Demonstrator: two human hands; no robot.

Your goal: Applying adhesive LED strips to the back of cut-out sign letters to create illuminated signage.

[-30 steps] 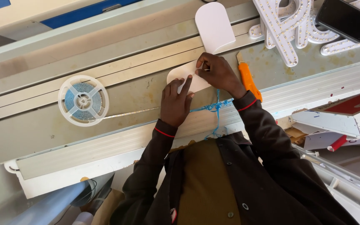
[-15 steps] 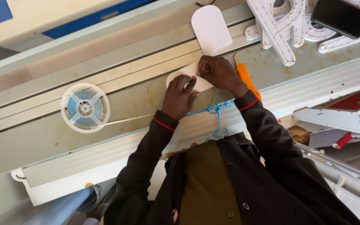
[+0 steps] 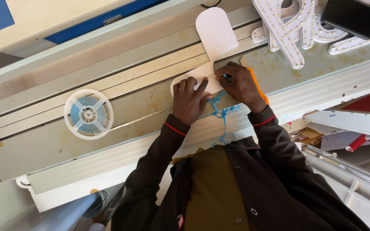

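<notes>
left hand (image 3: 189, 100) lies flat on the lower lobe of a white cut-out panel (image 3: 216, 32), fingers spread, palm down; it grasps nothing, and the pressure likely serves to pin the panel so it does not slide on the metal bench (image 3: 120, 111). right hand (image 3: 238, 83) is closed in a narrow pinch at the panel's waist, holding the end of a thin pale strip (image 3: 213, 76) against the white face, probably so it seats along the edge; exactly what else sits under the fingertips i cannot tell. the panel lies flat across the ridged bench rails, its wide rounded end pointing away from the person, narrow neck between the two hands. a blue cord (image 3: 222, 112) hangs in a loose tangle from just below the right hand toward the person's chest, slack, bearing no load. an orange-handled tool (image 3: 258, 85) lies just beside the right wrist, partly hidden by it, within easy reach. a white reel (image 3: 88, 114) wound with bluish strip sits well to the left, flat on the bench, a thin line running from it toward the hands. lit-type sign letters (image 3: 287, 30) and a dark phone (image 3: 352, 17) rest at far right, well apart.
</notes>
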